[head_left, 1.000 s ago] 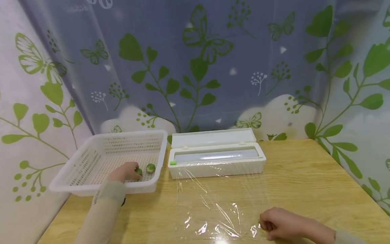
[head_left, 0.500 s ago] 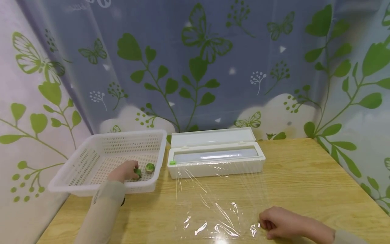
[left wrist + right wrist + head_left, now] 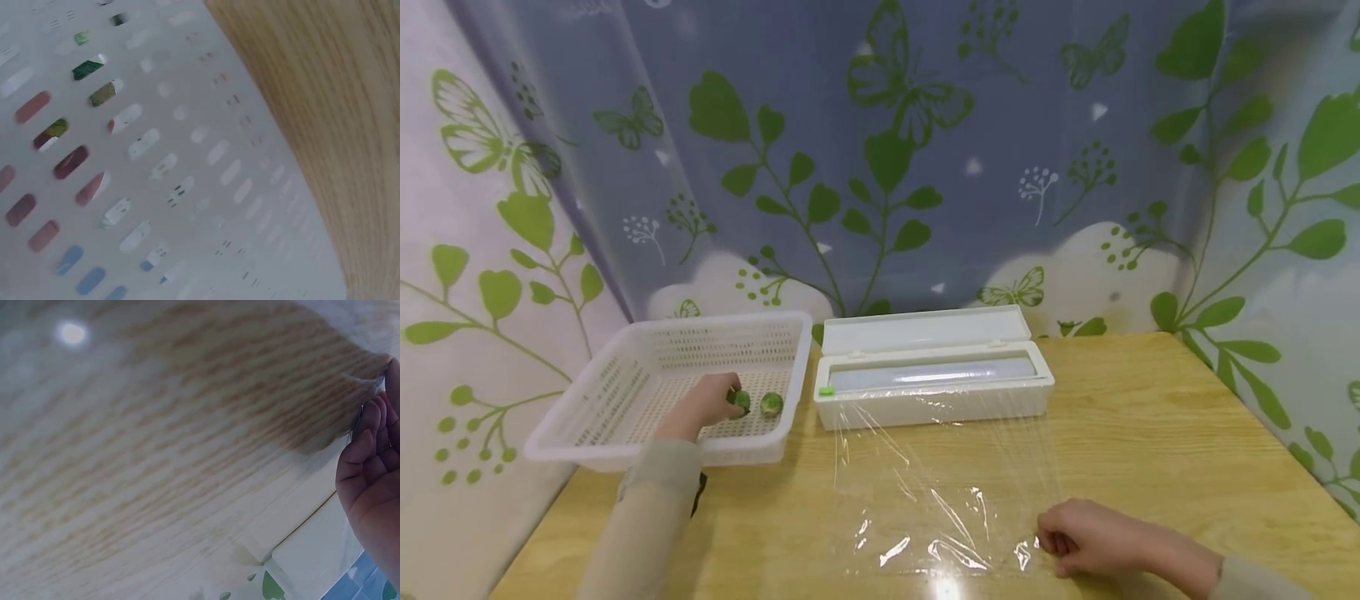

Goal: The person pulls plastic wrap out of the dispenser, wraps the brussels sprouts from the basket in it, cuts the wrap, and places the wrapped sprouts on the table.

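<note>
The curled left hand [image 3: 702, 406] grips a round green sprout [image 3: 742, 402] toward the front-right corner inside a white perforated plastic basket [image 3: 741, 452]; the curled right hand [image 3: 1092, 537] pinches clear film [image 3: 951, 521]

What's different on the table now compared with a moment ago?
The left hand and the green sprout it holds have moved slightly up in the head view against the basket; lifted or farther in, I can't tell. Nothing was newly gripped or let go. The right hand still pinches the clear film; the other sprout and white box stayed put.
</note>
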Available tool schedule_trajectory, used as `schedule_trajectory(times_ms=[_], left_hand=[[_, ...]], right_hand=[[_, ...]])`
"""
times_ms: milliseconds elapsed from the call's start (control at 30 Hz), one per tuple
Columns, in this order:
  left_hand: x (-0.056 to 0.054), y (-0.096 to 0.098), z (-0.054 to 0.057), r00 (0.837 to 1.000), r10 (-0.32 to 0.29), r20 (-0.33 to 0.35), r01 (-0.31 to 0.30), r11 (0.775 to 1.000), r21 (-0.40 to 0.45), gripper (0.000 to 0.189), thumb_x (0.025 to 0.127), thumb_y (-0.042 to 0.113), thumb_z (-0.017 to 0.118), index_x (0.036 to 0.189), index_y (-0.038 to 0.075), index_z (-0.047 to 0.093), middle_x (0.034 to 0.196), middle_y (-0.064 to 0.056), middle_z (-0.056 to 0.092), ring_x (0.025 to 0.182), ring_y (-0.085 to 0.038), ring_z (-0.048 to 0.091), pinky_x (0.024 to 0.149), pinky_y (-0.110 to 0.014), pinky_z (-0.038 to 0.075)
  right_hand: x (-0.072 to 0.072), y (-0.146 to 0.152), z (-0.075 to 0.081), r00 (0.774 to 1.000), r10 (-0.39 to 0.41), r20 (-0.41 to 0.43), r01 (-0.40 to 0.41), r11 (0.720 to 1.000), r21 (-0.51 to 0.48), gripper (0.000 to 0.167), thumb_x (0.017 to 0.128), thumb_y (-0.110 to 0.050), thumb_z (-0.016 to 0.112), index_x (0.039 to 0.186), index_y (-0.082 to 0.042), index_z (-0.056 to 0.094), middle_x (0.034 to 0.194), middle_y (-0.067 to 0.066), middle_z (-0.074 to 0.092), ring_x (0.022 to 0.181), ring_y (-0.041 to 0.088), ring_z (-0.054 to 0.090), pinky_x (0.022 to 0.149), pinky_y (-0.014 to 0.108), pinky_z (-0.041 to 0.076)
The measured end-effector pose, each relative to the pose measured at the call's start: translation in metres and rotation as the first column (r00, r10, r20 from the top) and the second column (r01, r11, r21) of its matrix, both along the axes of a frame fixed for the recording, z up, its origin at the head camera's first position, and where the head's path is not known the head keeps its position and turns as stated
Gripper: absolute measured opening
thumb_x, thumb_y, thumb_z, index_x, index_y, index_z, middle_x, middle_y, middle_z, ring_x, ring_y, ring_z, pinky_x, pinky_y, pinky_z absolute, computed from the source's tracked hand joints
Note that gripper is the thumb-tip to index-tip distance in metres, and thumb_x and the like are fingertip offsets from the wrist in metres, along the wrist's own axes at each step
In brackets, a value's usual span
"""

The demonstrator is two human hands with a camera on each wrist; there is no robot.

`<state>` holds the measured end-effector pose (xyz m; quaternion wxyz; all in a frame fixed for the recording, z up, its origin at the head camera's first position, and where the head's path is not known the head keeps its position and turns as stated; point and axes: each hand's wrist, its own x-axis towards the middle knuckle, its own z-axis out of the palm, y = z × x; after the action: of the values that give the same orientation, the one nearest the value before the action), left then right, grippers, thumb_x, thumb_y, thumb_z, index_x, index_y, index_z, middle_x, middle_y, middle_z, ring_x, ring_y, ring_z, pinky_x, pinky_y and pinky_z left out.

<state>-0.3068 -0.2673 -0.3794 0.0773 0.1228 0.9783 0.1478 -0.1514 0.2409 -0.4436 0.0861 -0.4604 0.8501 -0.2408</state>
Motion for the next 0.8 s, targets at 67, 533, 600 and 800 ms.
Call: schedule_trajectory(times_ms=[67, 533, 600, 800], left_hand=[[0.000, 0.000, 0.005, 0.999, -0.015, -0.030, 0.015, 0.999, 0.029, 0.028, 0.077, 0.007, 0.066, 0.098, -0.008, 0.053, 0.082, -0.012, 0.056, 0.073, -0.023, 0.052, 0.062, -0.037, 0.045], [0.020, 0.022, 0.039, 0.962, -0.062, -0.265, 0.106, 0.983, 0.152, 0.033, 0.080, 0.010, 0.064, 0.107, -0.006, 0.054, 0.095, -0.016, 0.059, 0.083, -0.026, 0.055, 0.071, -0.040, 0.046], [0.025, 0.030, 0.042, 0.955, -0.077, -0.287, 0.124, 0.981, 0.152, 0.033, 0.079, 0.010, 0.065, 0.107, -0.004, 0.055, 0.094, -0.014, 0.059, 0.083, -0.025, 0.055, 0.070, -0.038, 0.047], [0.036, 0.056, 0.047, 0.939, -0.151, -0.310, 0.211, 0.962, 0.173, 0.033, 0.078, 0.009, 0.066, 0.106, -0.003, 0.056, 0.094, -0.011, 0.059, 0.083, -0.022, 0.055, 0.069, -0.035, 0.047]], right_hand=[[-0.001, 0.000, 0.001, 1.000, -0.005, 0.004, 0.005, 1.000, 0.002, 0.026, 0.065, -0.015, 0.073, 0.072, -0.019, 0.048, 0.064, -0.018, 0.040, 0.057, -0.006, 0.038, 0.049, 0.012, 0.035], [-0.002, 0.000, 0.000, 0.999, -0.001, 0.038, 0.001, 1.000, -0.002, 0.026, 0.067, -0.015, 0.073, 0.072, -0.018, 0.048, 0.064, -0.019, 0.041, 0.056, -0.006, 0.039, 0.048, 0.013, 0.035], [-0.002, 0.000, 0.000, 0.999, -0.002, 0.041, 0.002, 1.000, -0.003, 0.026, 0.066, -0.014, 0.073, 0.072, -0.018, 0.048, 0.063, -0.019, 0.040, 0.056, -0.006, 0.039, 0.048, 0.013, 0.035], [-0.002, -0.002, 0.000, 1.000, 0.013, 0.018, -0.013, 1.000, -0.017, 0.026, 0.065, -0.014, 0.073, 0.072, -0.018, 0.048, 0.063, -0.019, 0.040, 0.055, -0.007, 0.038, 0.048, 0.011, 0.034]])
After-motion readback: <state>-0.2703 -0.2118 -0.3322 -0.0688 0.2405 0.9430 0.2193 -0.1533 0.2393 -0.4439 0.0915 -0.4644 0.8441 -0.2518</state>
